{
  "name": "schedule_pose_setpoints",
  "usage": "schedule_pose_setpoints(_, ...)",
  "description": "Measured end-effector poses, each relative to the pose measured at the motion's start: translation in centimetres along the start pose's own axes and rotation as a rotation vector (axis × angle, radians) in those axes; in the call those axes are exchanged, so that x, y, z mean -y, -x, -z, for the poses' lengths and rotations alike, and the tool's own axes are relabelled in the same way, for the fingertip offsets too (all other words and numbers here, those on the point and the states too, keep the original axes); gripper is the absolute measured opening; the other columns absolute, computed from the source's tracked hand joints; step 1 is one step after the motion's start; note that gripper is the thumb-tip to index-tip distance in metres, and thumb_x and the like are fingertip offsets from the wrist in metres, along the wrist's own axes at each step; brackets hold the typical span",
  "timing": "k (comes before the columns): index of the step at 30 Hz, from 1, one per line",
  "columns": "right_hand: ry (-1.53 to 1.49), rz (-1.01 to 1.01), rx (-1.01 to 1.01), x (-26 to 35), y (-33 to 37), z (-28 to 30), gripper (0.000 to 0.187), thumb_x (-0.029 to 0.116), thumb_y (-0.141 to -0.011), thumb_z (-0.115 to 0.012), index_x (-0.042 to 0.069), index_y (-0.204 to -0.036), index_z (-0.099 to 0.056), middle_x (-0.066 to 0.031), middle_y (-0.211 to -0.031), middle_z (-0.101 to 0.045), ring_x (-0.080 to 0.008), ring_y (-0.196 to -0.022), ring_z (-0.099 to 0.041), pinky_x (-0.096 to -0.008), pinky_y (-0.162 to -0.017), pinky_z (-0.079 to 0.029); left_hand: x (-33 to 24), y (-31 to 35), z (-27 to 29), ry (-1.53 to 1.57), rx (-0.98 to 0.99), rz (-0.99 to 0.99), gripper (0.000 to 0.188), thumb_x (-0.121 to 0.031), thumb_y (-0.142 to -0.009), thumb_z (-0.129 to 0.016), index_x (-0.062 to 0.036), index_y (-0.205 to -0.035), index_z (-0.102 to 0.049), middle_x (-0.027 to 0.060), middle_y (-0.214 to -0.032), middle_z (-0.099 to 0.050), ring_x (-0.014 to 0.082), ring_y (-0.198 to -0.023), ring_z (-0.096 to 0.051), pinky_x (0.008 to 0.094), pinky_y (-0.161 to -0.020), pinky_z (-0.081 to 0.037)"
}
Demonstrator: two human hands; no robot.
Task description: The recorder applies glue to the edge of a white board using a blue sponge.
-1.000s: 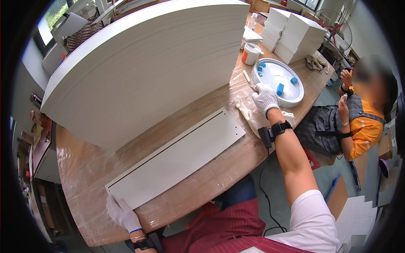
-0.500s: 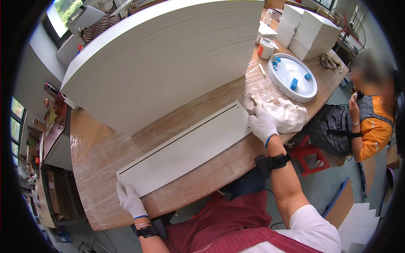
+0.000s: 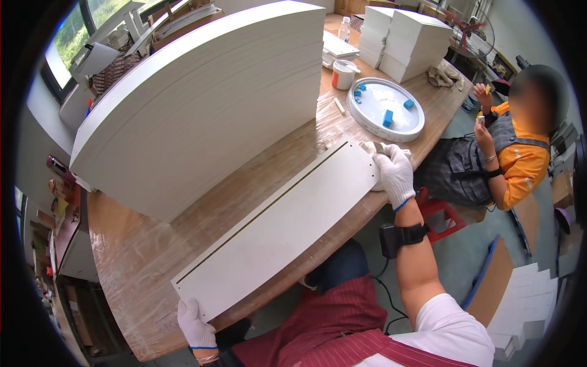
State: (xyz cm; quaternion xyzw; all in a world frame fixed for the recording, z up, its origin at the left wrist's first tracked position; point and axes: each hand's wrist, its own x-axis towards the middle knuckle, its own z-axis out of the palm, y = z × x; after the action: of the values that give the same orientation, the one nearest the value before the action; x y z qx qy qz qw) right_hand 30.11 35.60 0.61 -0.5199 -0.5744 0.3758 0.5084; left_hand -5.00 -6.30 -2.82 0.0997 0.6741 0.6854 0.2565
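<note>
Our right hand (image 3: 395, 172) is pinched narrow, while our left hand (image 3: 195, 324) touches the left end of the grooved white board (image 3: 275, 226); the underside is hidden, so we cannot tell whether it grips. Before us stretches the film-covered desk (image 3: 134, 263), bearing a tall white stack (image 3: 202, 128). The board lies along the desk's near edge, between that stack and us. Beyond its right end we have a round white tray (image 3: 397, 137) with blue blocks (image 3: 388, 117) in it. Between our right fingertips is a greyish piece (image 3: 380, 147), too small to identify. We judge that we are working at the board's right end; the next move calls for a steady left hand.
</note>
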Motion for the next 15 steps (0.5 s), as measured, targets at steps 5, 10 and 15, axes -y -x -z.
schedule_pose_setpoints(5, 0.571, 0.112, 0.111, -4.7, -3.1, 2.3, 0.021, 0.019, -0.085, -0.071, 0.006, -0.101, -0.074, -0.0094, -0.089, -0.071, -0.0237, -0.090, -0.065, -0.0353, -0.088, -0.048, 1.1, -0.6, -2.7, 0.083, 0.108, 0.112, 0.031, -0.010, -0.098, -0.057, 0.0075, -0.123, -0.055, 0.0140, -0.115, -0.065, 0.0227, -0.105, -0.065, 0.0348, -0.092, -0.053)
schedule_pose_setpoints(10, 0.630, 0.253, 0.134, -2.0, -1.8, -0.2, 0.021, 0.022, -0.087, -0.070, 0.011, -0.104, -0.075, -0.0135, -0.097, -0.071, -0.0292, -0.103, -0.063, -0.0379, -0.093, -0.047, 0.9, 0.5, -2.2, 0.131, 0.116, 0.161, 0.034, -0.006, -0.095, -0.055, 0.0073, -0.126, -0.053, 0.0148, -0.121, -0.062, 0.0238, -0.109, -0.063, 0.0367, -0.097, -0.052)
schedule_pose_setpoints(15, 0.882, 0.376, 0.161, -2.2, -0.6, -4.0, 0.017, 0.021, -0.089, -0.066, 0.010, -0.099, -0.074, -0.0157, -0.100, -0.070, -0.0350, -0.097, -0.065, -0.0433, -0.089, -0.050, -0.2, 1.6, -3.5, 0.211, 0.188, 0.098, 0.050, 0.002, -0.087, -0.054, 0.0060, -0.136, -0.045, 0.0168, -0.130, -0.058, 0.0270, -0.120, -0.059, 0.0408, -0.104, -0.049)
